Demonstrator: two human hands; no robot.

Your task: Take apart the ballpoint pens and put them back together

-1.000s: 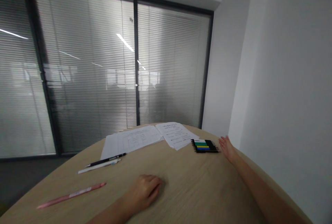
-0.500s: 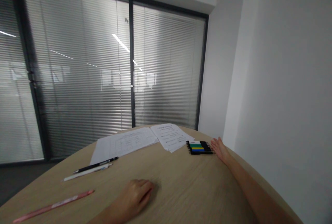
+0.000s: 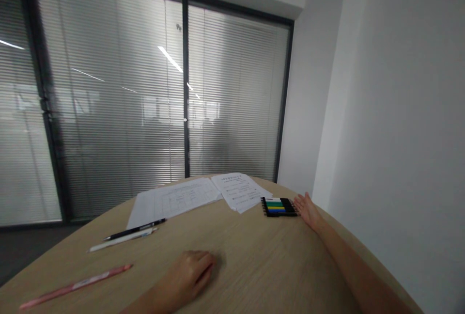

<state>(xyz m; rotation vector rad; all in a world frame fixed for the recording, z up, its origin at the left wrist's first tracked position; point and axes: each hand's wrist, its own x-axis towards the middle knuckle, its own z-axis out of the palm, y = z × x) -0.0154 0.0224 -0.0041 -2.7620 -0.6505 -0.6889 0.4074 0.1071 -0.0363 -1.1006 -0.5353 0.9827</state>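
**Item 1:** left hand (image 3: pixel 187 275), at 6 o'clock on the light wood-grain surface (image 3: pixel 261 275). It rests palm down, loosely closed, and grips nothing.

**Item 2:** right hand (image 3: pixel 308 211), at 2 o'clock near the curved far edge. It lies open and flat, holding nothing, with the fingers (image 3: pixel 300 201) spread and just beside the pack's right end; contact cannot be told.

**Item 3:** pack of coloured pens (image 3: pixel 278 206), at 1 o'clock. The pens lie side by side in a black-edged row showing white, green, yellow and blue bands. No brand can be read.

**Item 4:** two sheets of printed paper at 12 o'clock, lying side by side and overlapping slightly. The right sheet (image 3: pixel 240 192) carries lines of text, and the left sheet (image 3: pixel 178 202) appears ruled as a form or table. Both are too small to read.

**Item 5:** black pen (image 3: pixel 136 229) and white pen (image 3: pixel 123 240), at 10 o'clock, lying nearly parallel and close together.

**Item 6:** pink pen (image 3: pixel 76 286), at 8 o'clock, with a pale label that cannot be read.

**Surroundings:** slatted window blinds (image 3: pixel 109 110) behind the surface; white wall (image 3: pixel 392 110) to the right.

**Comparison:** against the earlier frame, both hands and all items keep the same places.
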